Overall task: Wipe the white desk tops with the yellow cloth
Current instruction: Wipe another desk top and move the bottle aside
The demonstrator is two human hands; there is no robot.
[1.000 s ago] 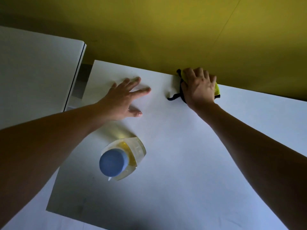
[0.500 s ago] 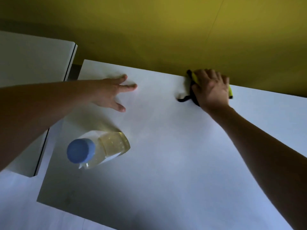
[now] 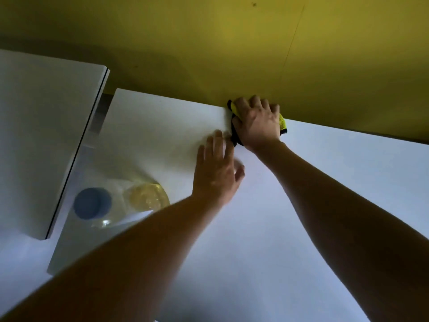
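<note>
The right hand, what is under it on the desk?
Under the right hand lies a yellow cloth with a dark edge, pressed on the white desk next to the yellow wall. Most of the cloth is covered by the hand.

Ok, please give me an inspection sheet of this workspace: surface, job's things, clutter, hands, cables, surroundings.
Surface: white desk top, second white desk top to its left, a gap between them.
Job's things: yellow cloth with dark edging, at the far edge against the wall.
Clutter: clear bottle of yellowish liquid, blue cap, near the left edge.
Hands: right hand presses on the cloth, fingers curled over it; left hand blurred, fingers straight, holding nothing.
Cables: nothing seen.
Surroundings: yellow wall behind the desks.
</note>
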